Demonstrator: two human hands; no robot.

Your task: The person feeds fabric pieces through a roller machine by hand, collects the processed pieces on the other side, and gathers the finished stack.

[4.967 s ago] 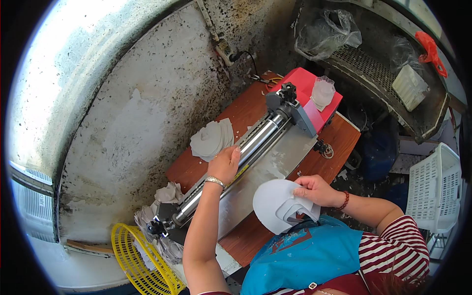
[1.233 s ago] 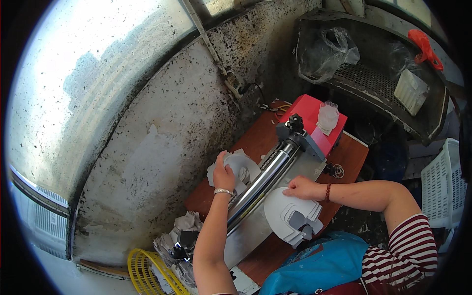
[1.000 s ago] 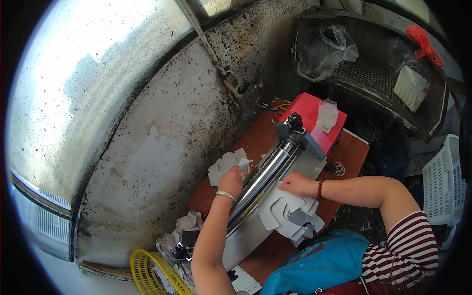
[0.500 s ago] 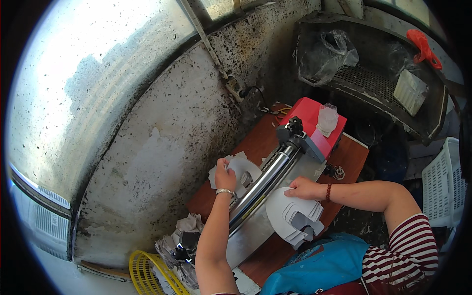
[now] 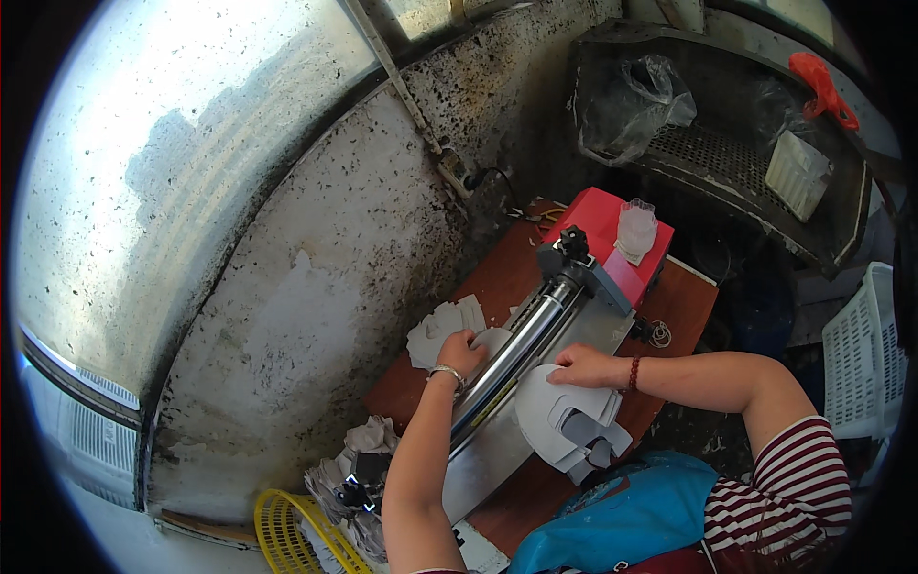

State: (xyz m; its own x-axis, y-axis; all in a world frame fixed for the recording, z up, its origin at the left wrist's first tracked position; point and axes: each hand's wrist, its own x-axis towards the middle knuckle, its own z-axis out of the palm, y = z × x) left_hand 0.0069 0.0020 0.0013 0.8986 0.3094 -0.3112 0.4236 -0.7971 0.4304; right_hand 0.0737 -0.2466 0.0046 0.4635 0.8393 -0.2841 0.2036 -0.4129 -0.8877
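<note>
Across the steel roller [image 5: 532,330], the right hand [image 5: 585,367] pinches layered white cutouts [image 5: 540,413], presumably keeping them stacked, while the left hand [image 5: 461,354] grips a white sheet [image 5: 492,339].

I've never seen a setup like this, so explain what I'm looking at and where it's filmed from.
There's no robot: a head-worn camera looks down at someone's bare hands. On the wooden table sits a machine with a shiny roller. The right hand holds a stack of curved white sheets on the near side. Across the roller, the left hand is at another white sheet; its grip is unclear. Beside it lies a white pile.
</note>
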